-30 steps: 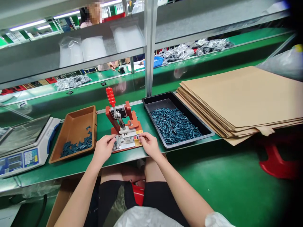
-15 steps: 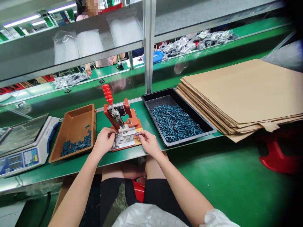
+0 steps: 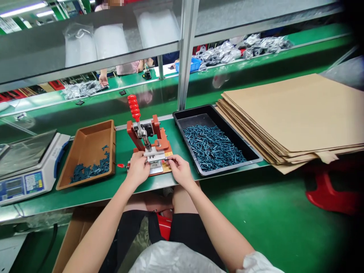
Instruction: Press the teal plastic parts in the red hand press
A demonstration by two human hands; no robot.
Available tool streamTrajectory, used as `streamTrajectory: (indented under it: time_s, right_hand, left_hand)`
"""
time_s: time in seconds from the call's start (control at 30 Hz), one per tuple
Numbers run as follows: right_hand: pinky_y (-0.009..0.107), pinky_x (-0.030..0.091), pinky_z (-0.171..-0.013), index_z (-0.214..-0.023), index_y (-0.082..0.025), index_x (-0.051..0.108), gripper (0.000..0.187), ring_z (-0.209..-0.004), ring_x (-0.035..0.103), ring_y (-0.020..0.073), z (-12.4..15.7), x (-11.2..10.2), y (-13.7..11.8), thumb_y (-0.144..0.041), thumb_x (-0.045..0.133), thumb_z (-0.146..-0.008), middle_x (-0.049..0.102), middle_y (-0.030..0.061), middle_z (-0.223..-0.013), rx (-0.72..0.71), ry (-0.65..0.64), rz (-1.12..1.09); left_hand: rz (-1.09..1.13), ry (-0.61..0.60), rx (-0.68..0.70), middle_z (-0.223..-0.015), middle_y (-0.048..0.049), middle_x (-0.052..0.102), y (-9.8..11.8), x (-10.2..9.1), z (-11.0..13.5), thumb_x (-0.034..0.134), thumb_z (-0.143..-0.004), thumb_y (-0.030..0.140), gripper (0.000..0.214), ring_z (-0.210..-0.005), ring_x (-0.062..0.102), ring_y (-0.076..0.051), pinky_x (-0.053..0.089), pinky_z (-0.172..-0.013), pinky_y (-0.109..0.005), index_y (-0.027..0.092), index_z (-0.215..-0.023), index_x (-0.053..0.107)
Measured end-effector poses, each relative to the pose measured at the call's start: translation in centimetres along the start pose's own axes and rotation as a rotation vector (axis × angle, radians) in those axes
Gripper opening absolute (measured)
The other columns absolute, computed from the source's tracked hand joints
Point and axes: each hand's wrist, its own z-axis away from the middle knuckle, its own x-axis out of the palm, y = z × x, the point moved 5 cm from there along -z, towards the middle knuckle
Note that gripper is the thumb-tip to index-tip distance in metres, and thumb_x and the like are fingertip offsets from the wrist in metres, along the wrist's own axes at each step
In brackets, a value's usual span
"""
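A hand toggle press with a red ribbed handle (image 3: 134,108) standing upright and an orange-red frame (image 3: 163,138) is on the green bench before me. My left hand (image 3: 138,167) is at the left side of its metal fixture (image 3: 156,162), fingers bent and pressed together; what they grip is hidden. On the right side, my right hand (image 3: 181,170) pinches a small dark part (image 3: 167,158) between thumb and finger at the fixture's edge. A small red-tipped lever (image 3: 121,165) sticks out to the left, behind my left hand.
To the right, a black tray (image 3: 250,156) holds many thin dark-blue pieces, beside stacked brown cardboard sheets (image 3: 292,113). Left are a brown tray (image 3: 88,136) with small blue pieces and a weighing scale (image 3: 34,178). A metal post (image 3: 187,57) rises behind; a co-worker's hand (image 3: 103,78) is beyond.
My left hand has shifted right, closer against the fixture, and the red-tipped lever has come into sight. My right hand stays by the fixture's right side. The camera view has shifted slightly.
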Motion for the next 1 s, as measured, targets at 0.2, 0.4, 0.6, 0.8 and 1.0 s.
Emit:
streamTrajectory:
  time_s: [0.2,0.4,0.6,0.8,1.0]
  right_hand:
    - [0.034,0.058,-0.078,-0.094,-0.022,0.069,0.016,-0.086,0.071,0.0218,0.0,-0.4,0.0,-0.03,0.055,-0.09,0.073,0.0068,-0.092,-0.055,0.017,0.093]
    - [0.033,0.055,-0.075,-0.094,-0.022,0.071,0.019,-0.08,0.066,0.0202,-1.0,0.1,-0.2,-0.032,0.059,-0.084,0.072,0.0064,-0.092,-0.032,-0.039,0.128]
    - [0.032,0.052,-0.077,-0.08,-0.021,0.068,0.012,-0.079,0.062,0.0196,-2.9,1.4,0.1,-0.03,0.062,-0.076,0.07,0.0034,-0.085,-0.041,-0.216,0.22]
    - [0.031,0.052,-0.079,-0.091,-0.018,0.069,0.018,-0.083,0.063,0.0195,-2.6,1.6,-1.3,-0.029,0.058,-0.083,0.07,0.0048,-0.092,-0.064,-0.247,0.187]
    - [0.034,0.053,-0.088,-0.096,-0.02,0.07,0.02,-0.094,0.066,0.0221,-2.3,2.1,-2.0,-0.029,0.056,-0.085,0.072,0.0065,-0.103,-0.088,-0.229,0.21]
  left_hand:
    - [-0.086,-0.095,-0.036,-0.106,-0.0152,0.069,0.9,0.5,-0.3,0.048,-0.087,0.017,0.027,-0.105,0.061,-0.034,0.048,-0.094,-0.05,0.016,-0.099,0.072]
    - [-0.015,-0.122,-0.059,-0.1,-0.0141,0.07,0.6,0.3,-0.5,0.057,-0.085,0.023,0.02,-0.101,0.062,-0.033,0.049,-0.091,-0.047,0.017,-0.093,0.075]
    - [0.084,-0.197,-0.036,-0.11,-0.0099,0.07,-0.2,0.4,-0.3,0.077,-0.073,0.035,0.026,-0.107,0.061,-0.033,0.048,-0.095,-0.046,0.021,-0.094,0.077]
    - [0.092,-0.203,-0.001,-0.11,-0.0095,0.07,-0.3,0.4,-0.4,0.075,-0.076,0.037,0.024,-0.107,0.06,-0.033,0.048,-0.094,-0.046,0.021,-0.094,0.076]
    - [0.078,-0.135,0.02,-0.106,-0.0101,0.069,0.0,0.5,0.2,0.074,-0.078,0.035,0.021,-0.106,0.06,-0.032,0.046,-0.095,-0.047,0.02,-0.092,0.075]
